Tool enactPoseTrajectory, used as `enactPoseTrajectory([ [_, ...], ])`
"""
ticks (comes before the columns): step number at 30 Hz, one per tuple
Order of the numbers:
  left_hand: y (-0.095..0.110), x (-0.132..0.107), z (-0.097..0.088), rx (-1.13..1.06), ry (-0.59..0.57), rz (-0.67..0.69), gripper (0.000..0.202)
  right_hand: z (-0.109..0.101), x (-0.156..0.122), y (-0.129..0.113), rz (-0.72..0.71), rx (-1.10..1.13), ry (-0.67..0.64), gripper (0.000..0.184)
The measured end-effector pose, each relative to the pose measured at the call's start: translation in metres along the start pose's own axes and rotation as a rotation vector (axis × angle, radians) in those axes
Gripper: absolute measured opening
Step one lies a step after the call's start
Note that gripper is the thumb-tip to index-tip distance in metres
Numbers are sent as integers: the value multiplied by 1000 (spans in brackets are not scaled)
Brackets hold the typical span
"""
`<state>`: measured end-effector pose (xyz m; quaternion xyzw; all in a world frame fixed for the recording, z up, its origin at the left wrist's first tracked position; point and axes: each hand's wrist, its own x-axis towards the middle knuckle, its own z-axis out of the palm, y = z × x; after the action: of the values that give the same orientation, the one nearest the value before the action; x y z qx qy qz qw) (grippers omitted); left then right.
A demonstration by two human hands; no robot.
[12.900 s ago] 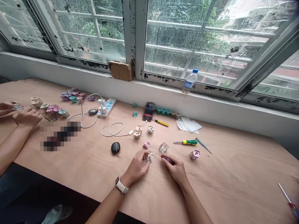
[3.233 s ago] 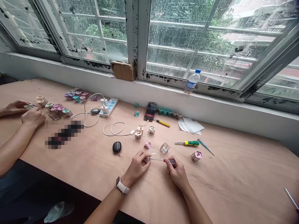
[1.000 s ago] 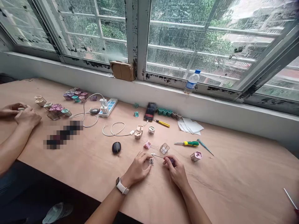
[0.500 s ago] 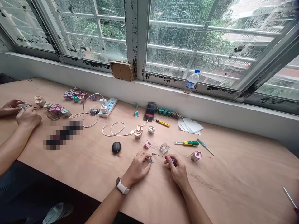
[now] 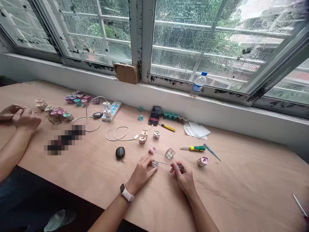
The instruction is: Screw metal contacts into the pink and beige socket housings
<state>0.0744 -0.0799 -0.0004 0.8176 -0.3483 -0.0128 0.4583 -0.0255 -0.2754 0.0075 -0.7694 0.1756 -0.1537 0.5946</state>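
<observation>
Screwdriver with slim metal shaft and red-and-dark handle [image 5: 172,165]: handle clamped between thumb and fingers of the right hand [image 5: 184,178], shaft pointing left. Small silvery-clear block [image 5: 155,164] pinched in the left hand [image 5: 143,172], sitting right at the fingertips and partly covered by them, low over the pale brown wooden tabletop [image 5: 154,203]. Shaft end reaches the block's upper edge; contact cannot be told. Just beyond: small pink plastic piece [image 5: 152,149] and tilted, see-through brownish cup [image 5: 172,151].
</observation>
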Motion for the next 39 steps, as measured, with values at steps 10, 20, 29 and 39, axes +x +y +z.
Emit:
enactPoseTrajectory([
  [10,-2,0,1,-11,4,16,22,0,0,-1,-42,-32,-55,45],
  [20,-1,0,0,-34,-4,27,19,3,-2,-3,-68,-70,-92,42],
  [29,1,1,0,-23,2,24,20,4,-2,-3,-69,-69,-94,42],
  [39,0,1,0,-30,10,-2,15,5,-3,-1,-68,-81,-76,45],
])
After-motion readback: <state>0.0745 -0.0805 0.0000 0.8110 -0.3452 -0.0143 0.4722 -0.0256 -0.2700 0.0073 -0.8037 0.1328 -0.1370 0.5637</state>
